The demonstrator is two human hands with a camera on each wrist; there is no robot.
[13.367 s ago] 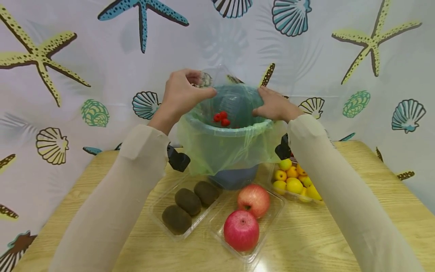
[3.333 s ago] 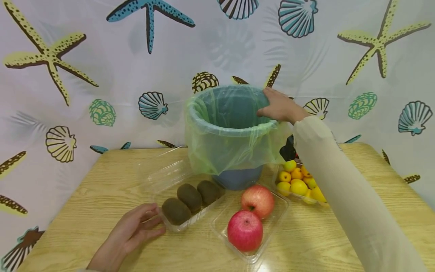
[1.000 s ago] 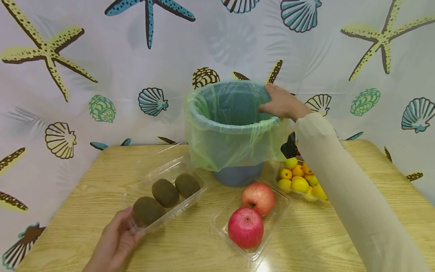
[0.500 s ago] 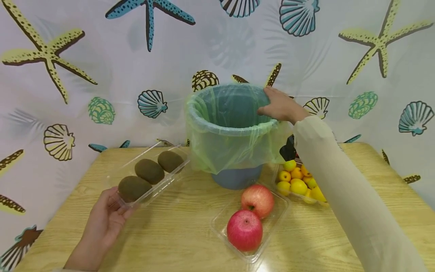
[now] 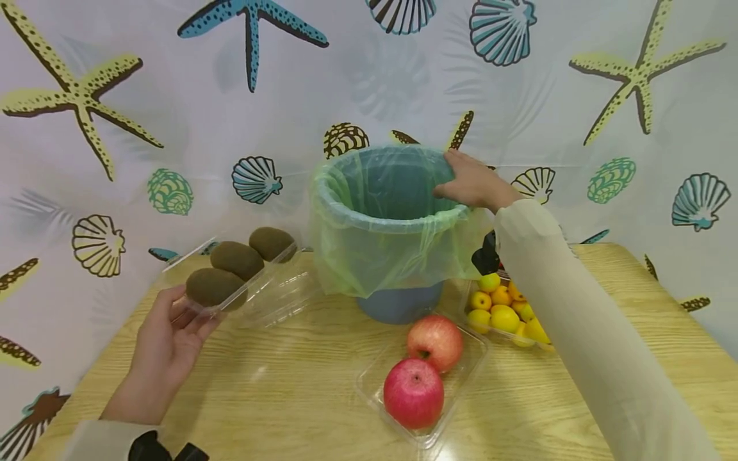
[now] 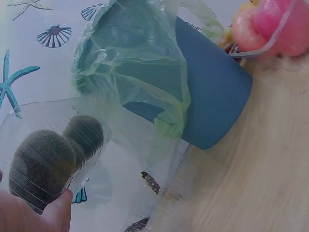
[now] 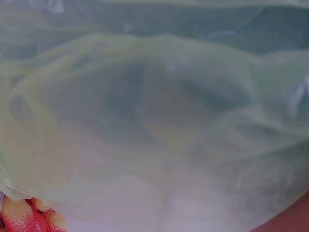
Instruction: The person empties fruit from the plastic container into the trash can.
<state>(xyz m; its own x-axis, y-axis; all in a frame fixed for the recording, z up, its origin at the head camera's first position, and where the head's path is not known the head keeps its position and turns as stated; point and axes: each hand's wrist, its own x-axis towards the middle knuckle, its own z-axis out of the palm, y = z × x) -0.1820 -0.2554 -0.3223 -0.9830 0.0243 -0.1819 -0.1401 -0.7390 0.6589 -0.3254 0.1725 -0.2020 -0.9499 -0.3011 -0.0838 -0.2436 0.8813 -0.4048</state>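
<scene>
My left hand [image 5: 167, 342] grips the near end of a clear plastic fruit box [image 5: 190, 262], held up and tilted above the table. Several fingers are under it. Three brown kiwis [image 5: 236, 259] lie inside, and its clear lid [image 5: 288, 298] hangs off the right side. In the left wrist view, the thumb [image 6: 59, 212] presses the wall beside the kiwis [image 6: 41, 166]. My right hand [image 5: 475, 182] holds the right rim of a blue bin [image 5: 398, 301], thumb toward the inside. A thin green-yellow bag [image 5: 369, 256] lines the bin and folds over its rim.
Two apples [image 5: 414, 394] sit in a clear box in front of the bin. At its right, a clear box of small yellow and orange fruits [image 5: 504, 317] stands partly behind my right sleeve [image 5: 576, 307]. A shell-print cloth [image 5: 369, 83] hangs behind the wooden table [image 5: 277, 397].
Earlier, my left hand tipped a clear box with red fruits over the bin. It then took the kiwi box beside the bin and lifted it up and left. My right hand stayed on the rim.
</scene>
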